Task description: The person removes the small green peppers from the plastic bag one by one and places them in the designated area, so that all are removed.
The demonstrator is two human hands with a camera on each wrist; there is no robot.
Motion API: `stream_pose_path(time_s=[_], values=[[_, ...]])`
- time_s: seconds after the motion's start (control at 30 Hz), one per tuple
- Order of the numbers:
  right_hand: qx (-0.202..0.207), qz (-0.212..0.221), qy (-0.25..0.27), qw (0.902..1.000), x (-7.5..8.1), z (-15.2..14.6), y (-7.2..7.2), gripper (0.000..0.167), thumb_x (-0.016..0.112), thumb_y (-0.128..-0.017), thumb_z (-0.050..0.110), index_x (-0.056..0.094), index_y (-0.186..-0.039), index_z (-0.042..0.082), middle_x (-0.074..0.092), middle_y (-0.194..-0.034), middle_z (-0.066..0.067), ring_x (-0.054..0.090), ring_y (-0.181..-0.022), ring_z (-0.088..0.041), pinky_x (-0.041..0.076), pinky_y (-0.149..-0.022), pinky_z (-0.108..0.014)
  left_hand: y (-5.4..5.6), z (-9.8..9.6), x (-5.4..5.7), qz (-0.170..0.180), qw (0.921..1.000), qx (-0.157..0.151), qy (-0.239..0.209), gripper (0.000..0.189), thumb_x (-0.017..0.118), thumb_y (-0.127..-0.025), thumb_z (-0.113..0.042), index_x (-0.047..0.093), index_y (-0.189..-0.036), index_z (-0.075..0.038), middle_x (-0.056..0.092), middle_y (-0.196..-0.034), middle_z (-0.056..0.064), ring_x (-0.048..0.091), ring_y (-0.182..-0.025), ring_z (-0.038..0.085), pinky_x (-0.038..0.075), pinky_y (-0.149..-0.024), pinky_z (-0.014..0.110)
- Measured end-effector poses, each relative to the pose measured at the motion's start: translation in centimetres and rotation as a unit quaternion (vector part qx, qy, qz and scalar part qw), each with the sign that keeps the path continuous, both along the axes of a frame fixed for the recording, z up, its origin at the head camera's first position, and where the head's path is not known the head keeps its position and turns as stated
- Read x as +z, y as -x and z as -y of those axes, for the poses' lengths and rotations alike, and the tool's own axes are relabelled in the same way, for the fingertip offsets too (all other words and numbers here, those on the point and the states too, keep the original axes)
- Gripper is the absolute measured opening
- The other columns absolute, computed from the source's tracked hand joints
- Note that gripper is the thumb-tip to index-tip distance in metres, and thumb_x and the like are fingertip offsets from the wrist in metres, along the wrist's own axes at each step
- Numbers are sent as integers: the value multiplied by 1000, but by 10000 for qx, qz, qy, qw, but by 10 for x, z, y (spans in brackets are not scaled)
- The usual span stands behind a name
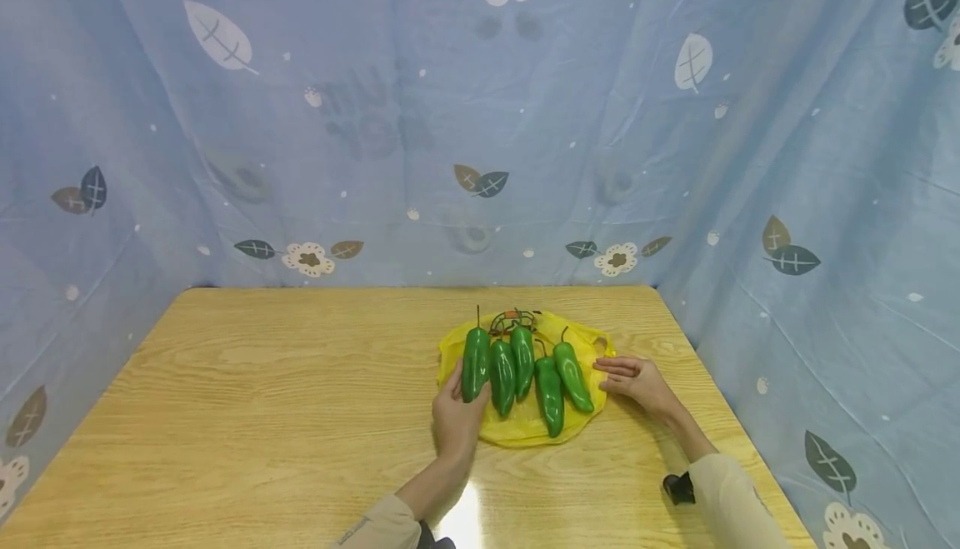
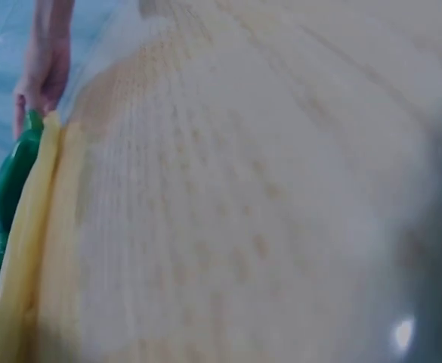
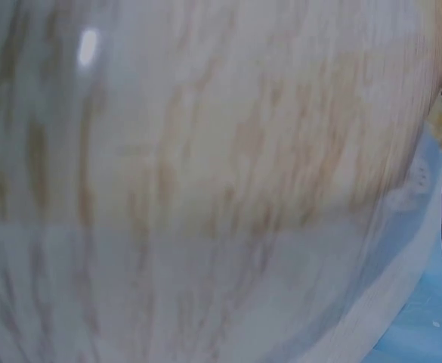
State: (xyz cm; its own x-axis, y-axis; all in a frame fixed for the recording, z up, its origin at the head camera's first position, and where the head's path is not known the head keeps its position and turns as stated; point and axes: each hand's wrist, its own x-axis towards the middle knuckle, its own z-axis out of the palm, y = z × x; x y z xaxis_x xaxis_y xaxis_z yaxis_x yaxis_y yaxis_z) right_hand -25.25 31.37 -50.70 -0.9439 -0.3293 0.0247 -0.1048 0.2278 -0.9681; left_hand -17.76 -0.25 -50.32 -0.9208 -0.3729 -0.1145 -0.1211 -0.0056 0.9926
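Several glossy green peppers with thin stems lie side by side on a flattened yellow plastic bag point(image 1: 517, 432) in the head view. My left hand point(image 1: 456, 424) grips the leftmost green pepper point(image 1: 476, 361) near its lower end, thumb on one side and fingers on the other. Over at the bag's right edge, my right hand point(image 1: 636, 382) has its fingers extended, with the fingertips on the yellow plastic. Beside it lies the rightmost green pepper point(image 1: 573, 376). The left wrist view catches a green pepper point(image 2: 15, 178) and the yellow bag's edge point(image 2: 28, 249) at its left side.
A light wood table point(image 1: 262, 382) carries the bag on its right half. Blue patterned cloth point(image 1: 360, 132) hangs behind it and along both sides. The table's right edge runs close by the right forearm. Mostly wood surface point(image 3: 205, 151) fills the right wrist view.
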Motion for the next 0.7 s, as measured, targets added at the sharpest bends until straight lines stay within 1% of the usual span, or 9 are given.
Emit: stream_pose_path(time_s=[0.07,0.13,0.2,0.27,0.33,0.43,0.5,0.6,0.7], values=[[-51,14,1,10000,0,0,0,48,68,-86,-3,48,-127,-19,53,-127,-32,63,-103,-3,53,-87,-20,1,1,4,-128,9998,-71,-150,66,76,-81,-21,48,-140,-27,58,-133,6,61,-112,25,59,-73,26],[-78,-3,-8,10000,0,1,0,48,68,-86,-3,48,-127,-19,55,-126,-31,63,-102,-3,54,-86,-20,4,3,9,-478,9980,-102,-389,66,76,-81,-16,48,-140,-23,57,-133,8,61,-112,24,59,-72,24],[-106,-15,-19,9999,0,1,0,47,68,-86,-3,49,-127,-18,56,-125,-29,63,-102,-3,54,-86,-20,8,5,15,-871,9943,-84,-611,66,74,-81,-9,48,-140,-18,57,-133,11,61,-111,25,59,-71,23],[-138,-3,-10,9999,0,2,0,47,68,-86,-3,49,-127,-18,57,-125,-29,63,-102,-4,54,-86,-20,14,8,20,-1308,9885,-37,-763,66,73,-80,-1,47,-140,-9,55,-133,16,60,-114,29,58,-77,23],[-137,7,-28,9999,0,2,0,48,68,-86,-3,49,-127,-18,56,-126,-29,63,-102,-4,54,-86,-20,18,11,23,-1476,9856,75,-821,66,72,-80,2,47,-140,-7,55,-133,18,60,-113,31,57,-79,24],[-166,57,-13,9998,-1,1,0,49,69,-85,-1,50,-127,-17,55,-126,-30,63,-102,-4,54,-86,-21,24,17,26,-1510,9843,258,-877,66,72,-79,4,47,-139,-4,54,-134,19,60,-113,32,56,-82,24],[-125,54,-23,9999,-2,1,1,50,69,-86,0,49,-128,-17,54,-127,-31,63,-103,-4,54,-87,-21,26,21,27,-1434,9847,351,-920,65,72,-79,4,47,-139,-4,54,-134,19,60,-113,33,57,-80,24],[-118,58,-20,9999,-3,0,1,50,70,-86,2,49,-128,-17,54,-127,-32,63,-104,-4,54,-87,-20,28,27,30,-1367,9852,467,-924,65,72,-79,4,47,-139,-3,53,-135,19,59,-114,32,56,-81,24],[-132,80,-21,9999,-3,0,2,51,70,-86,2,50,-128,-16,53,-128,-32,63,-104,-4,53,-88,-20,28,32,32,-1400,9847,570,-865,65,72,-79,4,47,-139,-1,53,-135,21,57,-116,33,55,-83,25]])
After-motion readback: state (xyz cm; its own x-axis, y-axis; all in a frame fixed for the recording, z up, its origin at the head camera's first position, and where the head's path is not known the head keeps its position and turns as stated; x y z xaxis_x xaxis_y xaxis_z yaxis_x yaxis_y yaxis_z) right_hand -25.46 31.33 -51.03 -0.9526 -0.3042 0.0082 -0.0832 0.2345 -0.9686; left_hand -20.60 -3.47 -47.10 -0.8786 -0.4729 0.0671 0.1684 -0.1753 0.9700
